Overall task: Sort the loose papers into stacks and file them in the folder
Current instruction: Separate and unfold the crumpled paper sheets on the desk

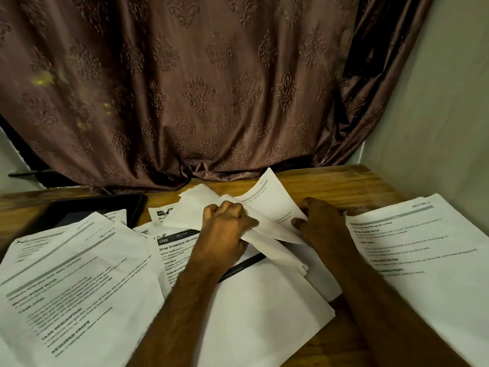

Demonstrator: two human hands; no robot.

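Sorting early: both hands, L (225,229) & R (320,223), gripped crumpled sheets (267,215); printed papers (79,274) lay unstacked on bench (330,181); nothing filed.

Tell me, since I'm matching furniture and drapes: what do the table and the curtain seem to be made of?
Table: looks like wood with a smooth, slightly glossy finish; visible grain streaks. Curtain: brownish woven fabric with a satin-like sheen, raised damask motifs, soft folds. The exact fibre cannot be told.

Two bare forearms enter from six o'clock, sleeveless as far as visible (fine hair shows); left hand (225,229) and right hand (321,221) wear no rings.
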